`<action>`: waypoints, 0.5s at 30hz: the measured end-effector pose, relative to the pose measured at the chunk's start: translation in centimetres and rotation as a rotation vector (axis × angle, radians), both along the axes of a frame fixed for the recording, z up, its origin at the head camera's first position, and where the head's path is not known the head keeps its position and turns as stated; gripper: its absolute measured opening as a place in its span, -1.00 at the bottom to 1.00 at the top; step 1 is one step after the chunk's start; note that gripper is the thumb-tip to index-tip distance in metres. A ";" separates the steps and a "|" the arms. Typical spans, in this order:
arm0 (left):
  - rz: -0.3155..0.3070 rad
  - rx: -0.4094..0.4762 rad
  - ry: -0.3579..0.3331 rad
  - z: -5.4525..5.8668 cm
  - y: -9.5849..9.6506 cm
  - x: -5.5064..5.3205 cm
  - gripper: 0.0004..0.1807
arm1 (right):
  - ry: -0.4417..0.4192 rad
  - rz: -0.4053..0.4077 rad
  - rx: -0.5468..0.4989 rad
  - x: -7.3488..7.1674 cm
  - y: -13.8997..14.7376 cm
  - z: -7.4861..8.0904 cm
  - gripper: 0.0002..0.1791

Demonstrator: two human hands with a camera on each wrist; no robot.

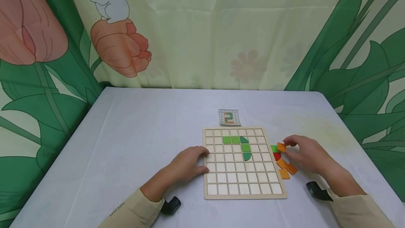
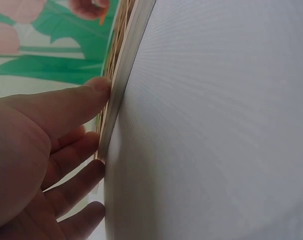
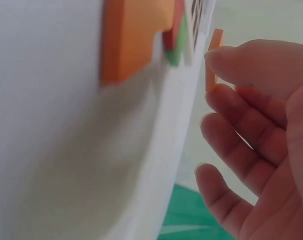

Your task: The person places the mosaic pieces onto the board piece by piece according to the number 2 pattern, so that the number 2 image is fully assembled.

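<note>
One slack pinch, perhaps, from dropping the orange tile (image 1: 281, 147), held between thumb and fingertip in the right hand (image 1: 311, 156) grip, among loose tiles (image 1: 284, 174) right of the grid board (image 1: 232, 178), with left hand (image 1: 187, 164) uncurled against its left edge.

We identify a beige left sleeve (image 1: 131, 212) bearing a line of small dark lettering (image 1: 117, 209); a matching beige right sleeve (image 1: 360, 212); one black, rounded housing (image 1: 171, 206) beside the left wrist; a second black, curved unit (image 1: 317, 191) beside the right; left hand (image 1: 186, 164) and right hand (image 1: 308, 154) bare.
</note>
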State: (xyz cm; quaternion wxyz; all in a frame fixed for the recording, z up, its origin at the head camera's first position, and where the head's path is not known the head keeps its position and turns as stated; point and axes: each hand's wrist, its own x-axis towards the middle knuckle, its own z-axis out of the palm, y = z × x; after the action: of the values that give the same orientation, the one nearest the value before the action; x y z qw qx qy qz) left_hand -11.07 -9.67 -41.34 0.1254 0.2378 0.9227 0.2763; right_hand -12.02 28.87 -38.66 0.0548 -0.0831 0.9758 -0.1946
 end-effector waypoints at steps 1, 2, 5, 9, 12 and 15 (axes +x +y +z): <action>0.000 0.001 0.000 0.0 0.0 0.0 -0.47 | 0.003 0.008 -0.003 0.1 -0.3 0.1 -0.64; 0.001 0.002 -0.002 0.0 0.0 0.0 -0.47 | 0.006 0.019 -0.009 0.1 -0.5 0.3 -0.64; 0.002 0.004 -0.002 0.1 0.0 0.1 -0.47 | 0.009 0.041 -0.014 0.2 -1.4 0.5 -0.66; 0.001 0.006 0.003 0.1 0.0 0.1 -0.48 | 0.012 0.071 -0.012 0.1 -2.6 0.5 -0.66; 0.002 0.008 0.006 0.2 0.0 0.2 -0.48 | 0.021 0.094 -0.008 0.0 -3.3 0.5 -0.65; 0.003 0.016 0.007 0.1 -0.1 0.2 -0.48 | 0.030 0.111 -0.008 0.0 -3.9 0.4 -0.67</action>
State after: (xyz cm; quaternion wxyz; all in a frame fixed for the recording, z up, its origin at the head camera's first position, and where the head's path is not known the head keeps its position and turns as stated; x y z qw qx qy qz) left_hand -10.88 -9.73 -41.19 0.1196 0.2384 0.9213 0.2828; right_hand -11.97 24.95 -38.23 0.0503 -0.1401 0.9697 -0.1938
